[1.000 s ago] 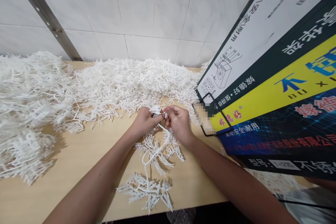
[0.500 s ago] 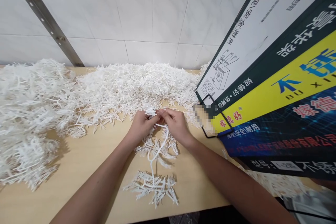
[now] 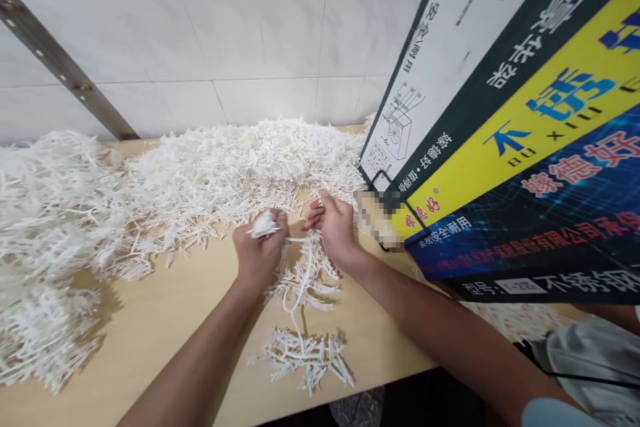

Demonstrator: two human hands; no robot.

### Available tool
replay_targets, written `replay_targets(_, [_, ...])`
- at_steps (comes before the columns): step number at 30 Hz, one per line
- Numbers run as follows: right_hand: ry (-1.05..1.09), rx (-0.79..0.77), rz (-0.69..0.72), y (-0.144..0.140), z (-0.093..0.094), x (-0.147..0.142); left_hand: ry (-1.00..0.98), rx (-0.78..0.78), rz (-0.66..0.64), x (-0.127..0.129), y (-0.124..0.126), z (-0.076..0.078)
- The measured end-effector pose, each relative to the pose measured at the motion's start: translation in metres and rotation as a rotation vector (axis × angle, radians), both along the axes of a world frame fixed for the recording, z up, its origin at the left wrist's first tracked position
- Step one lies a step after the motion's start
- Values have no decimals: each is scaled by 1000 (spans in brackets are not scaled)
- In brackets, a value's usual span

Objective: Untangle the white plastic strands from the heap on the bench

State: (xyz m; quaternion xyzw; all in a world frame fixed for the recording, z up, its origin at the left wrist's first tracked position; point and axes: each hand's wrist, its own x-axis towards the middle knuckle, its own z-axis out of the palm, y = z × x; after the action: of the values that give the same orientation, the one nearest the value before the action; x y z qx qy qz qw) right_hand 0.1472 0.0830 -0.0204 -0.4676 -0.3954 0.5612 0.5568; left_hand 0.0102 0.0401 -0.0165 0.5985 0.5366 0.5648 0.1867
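My left hand (image 3: 260, 247) is closed around a bunch of small white plastic pieces (image 3: 265, 223), whose tips stick out above the thumb. To its right, my right hand (image 3: 337, 230) is raised a little, fingers curled, with a small white piece showing by the thumb. A white branched plastic sprue (image 3: 306, 273) trails from beside my left hand down toward me. Its twiggy lower cluster (image 3: 307, 353) lies on the wooden table (image 3: 200, 320). The inner side of my left hand's grip is hidden.
A long heap of white plastic twigs (image 3: 240, 167) runs along the tiled wall (image 3: 280, 27), with a larger pile (image 3: 45, 213) at left. A big printed carton (image 3: 450, 147) stands at right, a black wire frame (image 3: 420, 220) by its corner. Another person's pale clothing (image 3: 595, 353) shows at lower right.
My hands have come apart; the right has opened a gap from the left. More of the white bunch now shows in my left hand. The view has shifted to the right.
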Motion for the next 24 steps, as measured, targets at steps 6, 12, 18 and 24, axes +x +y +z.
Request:
replay_targets(6, [-185, 199, 115, 2, -2, 4, -32, -260, -159, 6, 3, 9])
replay_targets(12, [-5, 248, 242, 3, -1, 12, -122, -434, -128, 2, 12, 15])
replay_targets(18, [-95, 353, 275, -3, 6, 15, -129, -461, -124, -2, 12, 16])
replay_targets(24, [-533, 568, 116, -9, 9, 14, -196, -502, -172, -3, 15, 17])
